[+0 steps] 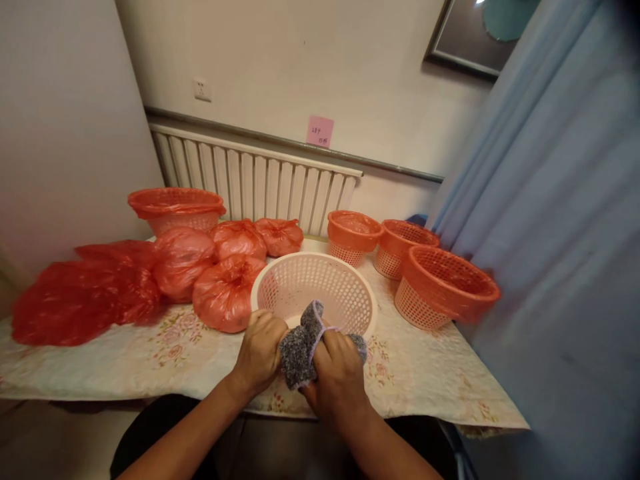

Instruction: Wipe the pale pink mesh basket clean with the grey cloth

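Both of my hands grip a grey fuzzy cloth (299,350) with a pale purple edge, right at the near rim of a white plastic mesh basket (320,283). My left hand (260,353) is closed on the cloth's left side. My right hand (337,367) is closed on its right side, with a bit of cloth sticking out past the fingers. The basket stands upright on a table covered with a floral cloth (150,360). The cloth hides part of the basket's near rim.
Several tied red plastic bags (225,290) lie left of the basket, with flat red bags (75,300) beyond. Baskets lined with red bags stand at back left (175,207) and right (445,283), (353,233). A radiator (250,180) runs behind; a blue curtain (550,233) hangs right.
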Tool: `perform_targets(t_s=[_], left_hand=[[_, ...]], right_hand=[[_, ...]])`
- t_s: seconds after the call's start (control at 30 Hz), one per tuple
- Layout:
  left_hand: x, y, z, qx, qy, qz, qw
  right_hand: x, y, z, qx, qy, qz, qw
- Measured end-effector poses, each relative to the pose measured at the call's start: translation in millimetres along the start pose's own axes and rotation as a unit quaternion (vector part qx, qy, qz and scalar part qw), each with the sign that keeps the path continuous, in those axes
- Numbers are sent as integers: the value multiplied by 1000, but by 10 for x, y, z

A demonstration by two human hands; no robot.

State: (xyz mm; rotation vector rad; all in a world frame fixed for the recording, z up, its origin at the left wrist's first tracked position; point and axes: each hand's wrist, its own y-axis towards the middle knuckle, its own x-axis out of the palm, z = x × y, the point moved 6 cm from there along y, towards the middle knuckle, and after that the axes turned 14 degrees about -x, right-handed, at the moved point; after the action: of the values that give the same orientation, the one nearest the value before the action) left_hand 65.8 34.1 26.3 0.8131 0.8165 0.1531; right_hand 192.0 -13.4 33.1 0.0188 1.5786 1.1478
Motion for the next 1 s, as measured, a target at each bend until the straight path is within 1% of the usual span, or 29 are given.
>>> perform_targets(t_s=[0.1,0.2,0.3,0.37,0.43,0.5,0.57,0.6,0.67,0.83,0.9,1.0], left_hand=[[32,57,8,8,12,-2,1000],[39,133,3,13,30,6,999],[39,172,-21,22,44,12,999],[41,183,-58,33,46,11,998],[48,198,-117,41,47,7,998],[55,224,-187,42,44,1,998],[56,255,-241,41,39,-5,998],[52,268,-252,38,38,-5,999],[45,278,-230,30,39,-3,999],[106,164,39,30,34,-15,999],[116,113,90,11,13,-4,1000],[121,91,88,-1,-3,5,1000]], right_hand=[[-23,33,70,-28,22,-8,999],[-52,14,202,-74,30,-5,997],[-107,-70,388,-129,47,24,990],[-148,-155,561,-159,68,46,984],[-166,-243,763,-171,91,49,980],[-159,-316,938,-163,102,36,981],[-157,-363,1023,-150,99,36,983],[-159,-373,1018,-142,95,43,984],[-157,-364,915,-120,82,63,987],[-74,-203,330,-43,-13,78,996],[-37,-122,146,-14,-35,77,996],[-11,-46,42,-22,-35,71,997]])
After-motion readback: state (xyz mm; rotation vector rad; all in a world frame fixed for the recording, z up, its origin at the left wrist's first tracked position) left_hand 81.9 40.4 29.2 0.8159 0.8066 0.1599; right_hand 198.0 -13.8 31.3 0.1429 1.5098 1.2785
